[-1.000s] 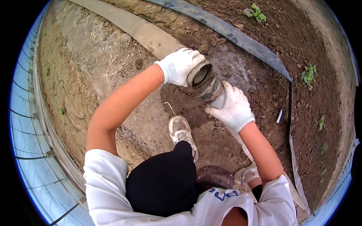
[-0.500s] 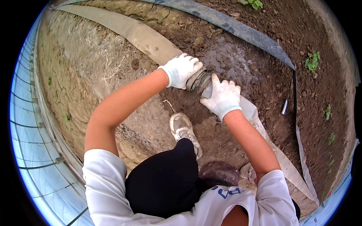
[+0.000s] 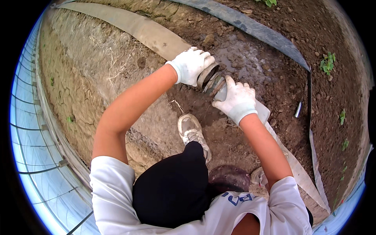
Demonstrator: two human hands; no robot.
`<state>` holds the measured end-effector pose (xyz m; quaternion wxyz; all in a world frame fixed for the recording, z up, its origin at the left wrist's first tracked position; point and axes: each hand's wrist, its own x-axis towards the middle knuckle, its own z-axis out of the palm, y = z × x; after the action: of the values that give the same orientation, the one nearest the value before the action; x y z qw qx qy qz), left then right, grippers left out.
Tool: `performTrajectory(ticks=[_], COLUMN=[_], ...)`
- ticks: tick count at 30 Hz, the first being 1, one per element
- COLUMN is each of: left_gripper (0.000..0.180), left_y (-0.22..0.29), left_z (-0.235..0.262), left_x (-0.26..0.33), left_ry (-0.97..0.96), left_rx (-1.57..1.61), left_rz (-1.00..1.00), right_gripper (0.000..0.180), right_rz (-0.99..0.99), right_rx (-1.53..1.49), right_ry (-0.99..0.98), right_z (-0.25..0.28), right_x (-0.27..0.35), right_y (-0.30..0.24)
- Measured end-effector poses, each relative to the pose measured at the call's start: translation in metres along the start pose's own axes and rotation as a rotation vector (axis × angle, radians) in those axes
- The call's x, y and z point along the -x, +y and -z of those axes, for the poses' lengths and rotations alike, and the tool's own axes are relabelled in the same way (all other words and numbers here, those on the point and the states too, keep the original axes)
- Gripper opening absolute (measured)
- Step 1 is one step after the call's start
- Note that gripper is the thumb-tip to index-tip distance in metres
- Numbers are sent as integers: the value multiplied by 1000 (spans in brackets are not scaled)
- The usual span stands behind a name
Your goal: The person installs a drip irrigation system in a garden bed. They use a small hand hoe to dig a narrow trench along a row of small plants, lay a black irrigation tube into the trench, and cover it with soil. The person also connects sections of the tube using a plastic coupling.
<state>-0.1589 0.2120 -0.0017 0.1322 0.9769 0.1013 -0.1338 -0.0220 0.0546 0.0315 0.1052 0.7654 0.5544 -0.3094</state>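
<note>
My left hand [image 3: 190, 65], in a white glove, is wrapped round a ring-shaped hose coupling [image 3: 204, 76] at the end of a wide tan lay-flat hose [image 3: 135, 25]. The coupling's dark open mouth faces right. My right hand [image 3: 237, 100], gloved as well, grips the end of a second, paler lay-flat hose [image 3: 295, 166]. That end carries a muddy hose fitting [image 3: 214, 86], its rim close to the left coupling's mouth. A narrow gap shows between the two at the top; whether they touch lower down I cannot tell.
Beyond my hands a grey-blue flat hose [image 3: 250, 29] crosses the soil and narrows into a dark strip [image 3: 309, 98]. A small metallic tube [image 3: 298, 110] lies beside it. Wet mud [image 3: 244, 58] and seedlings [image 3: 327, 63] are on the right. My shoe [image 3: 192, 127] stands below.
My right hand has moved slightly right with the pale hose end. The left coupling has tilted and its mouth now shows, with a gap where the two ends were together.
</note>
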Motion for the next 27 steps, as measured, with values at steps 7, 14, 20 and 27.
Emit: performTrajectory(ticks=[7,14,20,27], left_gripper=[75,77,77,80], left_y=[2,7,9,13], left_z=[3,-2,-6,-2], left_x=[7,11,5,6], left_ry=[70,-15,-52,-96], left_rx=[44,1,-17,-55], left_rz=[11,34,50,79], right_gripper=[88,85,84,83], right_rz=[-24,8,13,25], right_rx=[14,-55,-48,-13], right_ry=[13,37,22,13], right_z=[-8,5,2,0], right_x=[-11,-4,-9,-7], right_y=[-2,-3,0,-5])
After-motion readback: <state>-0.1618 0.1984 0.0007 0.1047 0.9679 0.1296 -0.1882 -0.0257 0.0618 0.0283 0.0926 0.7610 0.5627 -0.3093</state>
